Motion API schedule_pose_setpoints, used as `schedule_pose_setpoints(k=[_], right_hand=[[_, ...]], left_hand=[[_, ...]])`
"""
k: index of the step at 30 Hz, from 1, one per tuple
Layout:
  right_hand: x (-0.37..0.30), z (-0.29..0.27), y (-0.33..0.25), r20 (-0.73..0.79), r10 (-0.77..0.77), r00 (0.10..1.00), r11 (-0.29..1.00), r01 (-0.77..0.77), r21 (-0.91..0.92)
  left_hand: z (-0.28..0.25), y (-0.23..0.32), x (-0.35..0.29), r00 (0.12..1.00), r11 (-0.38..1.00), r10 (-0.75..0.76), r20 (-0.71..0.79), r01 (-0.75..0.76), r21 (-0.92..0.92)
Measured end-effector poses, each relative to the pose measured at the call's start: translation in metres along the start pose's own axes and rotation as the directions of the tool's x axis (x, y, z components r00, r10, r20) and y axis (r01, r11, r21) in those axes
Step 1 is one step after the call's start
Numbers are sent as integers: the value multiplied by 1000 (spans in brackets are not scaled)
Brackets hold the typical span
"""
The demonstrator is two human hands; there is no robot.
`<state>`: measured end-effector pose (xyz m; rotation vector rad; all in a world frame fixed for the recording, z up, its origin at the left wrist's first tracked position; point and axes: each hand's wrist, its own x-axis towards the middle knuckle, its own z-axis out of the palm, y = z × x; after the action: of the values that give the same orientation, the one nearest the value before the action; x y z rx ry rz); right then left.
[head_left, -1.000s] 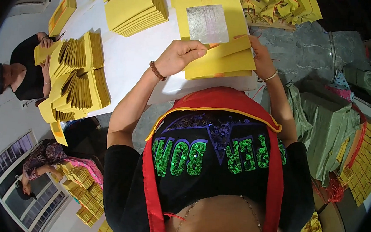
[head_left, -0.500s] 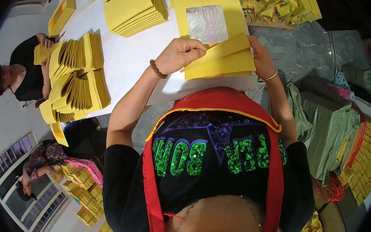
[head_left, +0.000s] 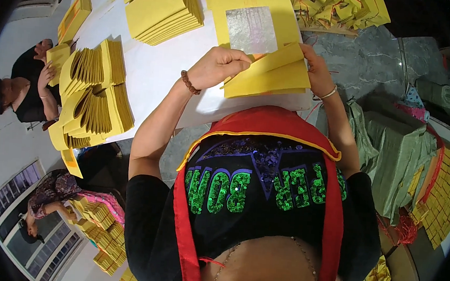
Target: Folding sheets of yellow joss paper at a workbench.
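Note:
At the table's near edge lies a folded yellow paper sheet (head_left: 277, 78), its upper flap lifted at a slant over the layers below. My left hand (head_left: 223, 65) is closed, thumb and bent forefinger pinching the sheet's left edge. On the opposite side, my right hand (head_left: 319, 71) grips the right edge, its fingers partly hidden behind the paper. Just beyond, a yellow sheet with a silver foil square (head_left: 250, 29) lies flat on the white table. Whether this foil sheet joins the folded one is hidden.
Thick stacks of folded yellow paper (head_left: 164, 9) and fanned yellow bundles (head_left: 87, 108) stand on the white table (head_left: 151, 66) to the left. Two people work at the left with yellow paper. Yellow packets (head_left: 341, 9) lie far right; green wrapped bales (head_left: 392, 159) stand on the right.
My hands and the folded sheet have barely moved. At the left, the nearer co-worker has raised one hand off the yellow paper.

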<state>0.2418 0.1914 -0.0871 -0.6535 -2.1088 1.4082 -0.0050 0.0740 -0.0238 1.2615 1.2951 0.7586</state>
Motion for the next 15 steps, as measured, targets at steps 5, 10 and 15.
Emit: schedule_pose_setpoints(k=[5, 10, 15], right_hand=[[0, 0, -3, 5, -22, 1000, 999, 22, -44], [3, -3, -2, 55, -121, 991, 990, 124, -72], [6, -3, -4, 42, -154, 987, 988, 153, 7]], left_hand=[[0, 3, -1, 999, 999, -43, -3, 43, 18], [-1, -1, -4, 999, 992, -21, 28, 24, -122], [-30, -1, -22, 924, 917, 368, -106, -342, 203]])
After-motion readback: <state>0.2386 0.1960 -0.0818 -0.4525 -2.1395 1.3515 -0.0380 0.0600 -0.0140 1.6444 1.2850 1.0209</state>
